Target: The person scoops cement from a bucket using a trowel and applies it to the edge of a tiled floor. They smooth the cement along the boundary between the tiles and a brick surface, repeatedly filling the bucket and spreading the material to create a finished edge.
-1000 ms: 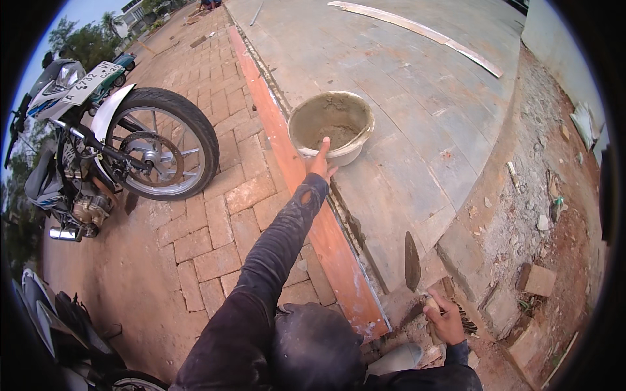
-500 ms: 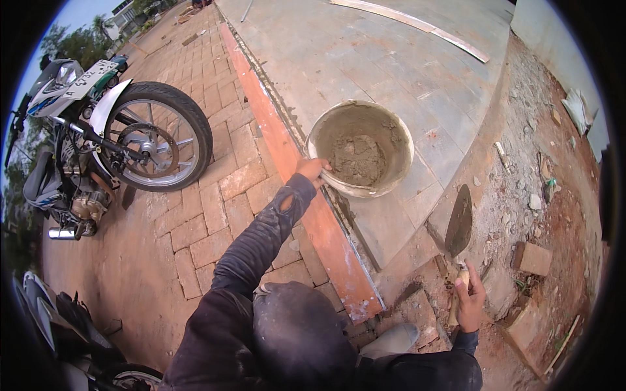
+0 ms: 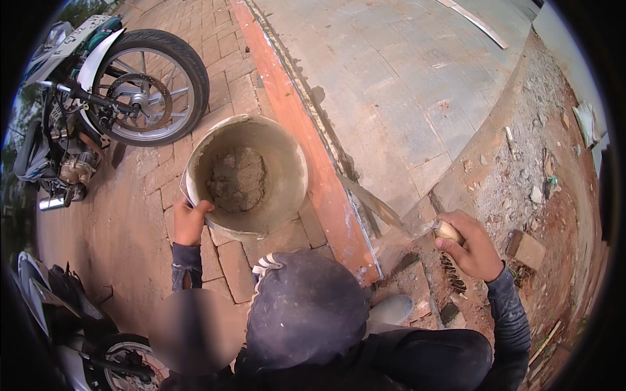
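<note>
My left hand (image 3: 189, 221) is closed on the near-left rim of a pale bucket (image 3: 295, 166). Grey wet mortar (image 3: 238, 179) lies in the bottom of this bucket, and dried smears coat its inner wall. The bucket is above the brick paving, left of the orange board; whether it rests there or hangs I cannot tell. In my right hand (image 3: 473, 244) is the wooden handle of a trowel (image 3: 381, 208). Its mortar-smeared blade points left and away, seen nearly edge-on, over the near corner of the grey tiled floor (image 3: 391, 111).
A long orange board (image 3: 287, 81) edges the tiled floor beside the brick paving (image 3: 225, 45). A motorcycle (image 3: 140, 91) stands at left, another vehicle (image 3: 124, 358) at lower left. Rubble and a loose brick (image 3: 527, 250) lie at right. A pale strip (image 3: 479, 25) lies on the far tiles.
My left hand has brought the bucket leftward and nearer, off the tiled floor to over the brick paving. The trowel has swung from pointing away to pointing left, and my right hand has risen.
</note>
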